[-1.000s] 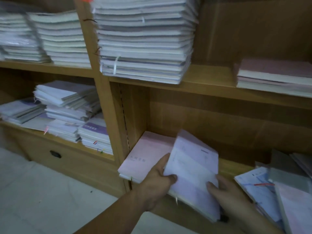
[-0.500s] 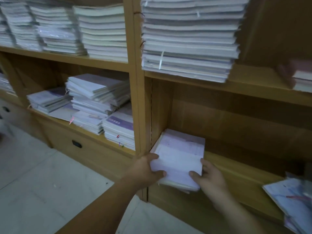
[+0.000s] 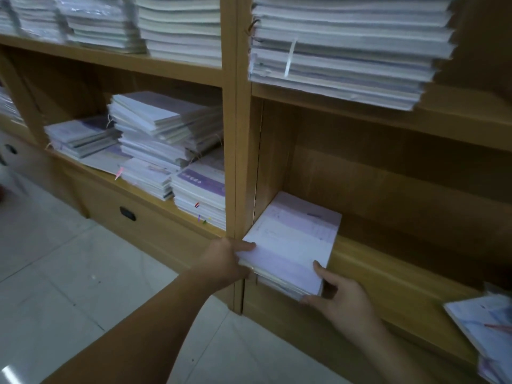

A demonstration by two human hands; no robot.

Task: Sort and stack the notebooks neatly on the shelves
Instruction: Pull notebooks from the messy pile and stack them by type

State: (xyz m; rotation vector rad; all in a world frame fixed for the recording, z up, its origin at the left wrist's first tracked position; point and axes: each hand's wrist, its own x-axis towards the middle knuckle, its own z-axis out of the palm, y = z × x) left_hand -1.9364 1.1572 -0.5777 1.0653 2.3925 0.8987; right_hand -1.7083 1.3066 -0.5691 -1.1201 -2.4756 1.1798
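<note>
A small stack of pale pink and lilac notebooks (image 3: 291,242) lies flat in the left corner of the lower right shelf (image 3: 388,275), its near edge sticking out past the shelf front. My left hand (image 3: 224,261) grips the stack's near left corner, thumb on the top cover. At the near right corner my right hand (image 3: 343,300) holds the stack, thumb on top and fingers under the edge.
Tall notebook piles (image 3: 340,48) fill the shelf above. Untidy notebook heaps (image 3: 163,145) sit in the left bay, over a drawer (image 3: 127,214). More loose notebooks (image 3: 487,325) lie at the far right of the lower shelf. A wooden upright (image 3: 241,162) divides the bays. White floor tiles (image 3: 83,286) below.
The bundle I held tilted a second ago now lies flat on the pink notebooks in the corner. Both hands moved to its near corners. My head has turned left.
</note>
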